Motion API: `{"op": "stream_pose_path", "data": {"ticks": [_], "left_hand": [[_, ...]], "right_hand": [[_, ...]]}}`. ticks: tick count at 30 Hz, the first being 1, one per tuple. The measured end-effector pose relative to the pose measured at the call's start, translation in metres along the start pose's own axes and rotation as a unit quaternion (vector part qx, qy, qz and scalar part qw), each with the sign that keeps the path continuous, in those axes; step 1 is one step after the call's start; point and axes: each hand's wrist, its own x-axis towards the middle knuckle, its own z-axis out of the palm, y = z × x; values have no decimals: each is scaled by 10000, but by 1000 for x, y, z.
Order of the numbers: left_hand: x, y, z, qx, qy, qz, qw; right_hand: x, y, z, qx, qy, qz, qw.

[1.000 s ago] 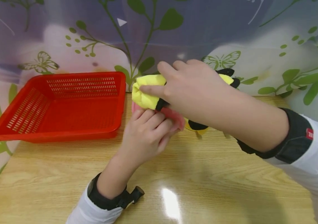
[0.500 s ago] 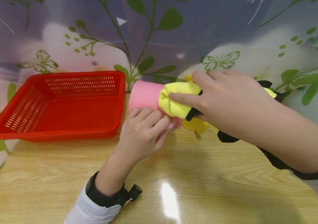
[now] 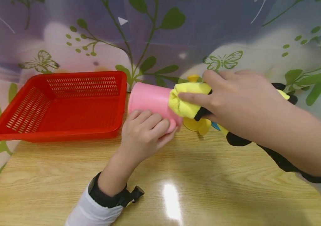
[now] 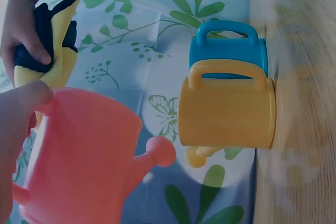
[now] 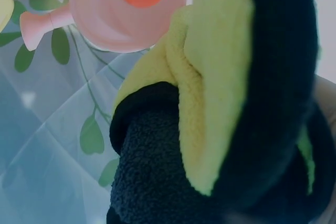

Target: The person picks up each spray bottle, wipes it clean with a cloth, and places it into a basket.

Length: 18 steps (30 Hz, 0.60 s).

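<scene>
Leaf-printed fabric (image 3: 177, 34) backs a wood-grain tabletop (image 3: 219, 185). Red basket (image 3: 74, 116) at nine o'clock. Near centre, fingers of the left hand (image 3: 147, 133) grip a pink watering can (image 3: 150, 99). At the can's three o'clock, fingers of the right hand (image 3: 240, 97) clutch a yellow-black cloth (image 3: 187, 106).

There are 3 handled cans (image 4: 86, 153) – plus 1 cloth (image 3: 187, 108), 1 basket (image 3: 79, 116) and 1 table (image 3: 222, 185).

I am standing at an indoor table corner, and it seems to be a filming corner: a black band (image 3: 106, 197) with a small device (image 3: 135, 194) ends a white sleeve (image 3: 93, 210). Behind the wood-grain table (image 3: 219, 182) rises a creased sheet (image 3: 194, 34) printed with leaves (image 3: 173, 19) and butterflies (image 3: 223, 61). Home or studio, I cannot tell.
</scene>
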Motion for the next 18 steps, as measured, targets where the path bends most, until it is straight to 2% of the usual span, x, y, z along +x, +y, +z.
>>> {"op": "stream_pose_path", "data": {"ticks": [2,5,8,12,18], "left_hand": [[0,0,1,141,186,73,9997],[-2,0,3,325,411,267,9983],[-4,0,4,342,564,496,9966],[-7,-1,3,132,560,814,9950],[-8,-1,2,-10,550,1119,9922]], "right_hand": [[4,-2,1,6,-17,-54,10000],[9,-4,5,26,165,-108,9998],[18,-9,-2,177,162,-86,9997],[34,-18,-17,374,-99,22,9993],[56,-27,-19,455,228,-53,9987]]}}
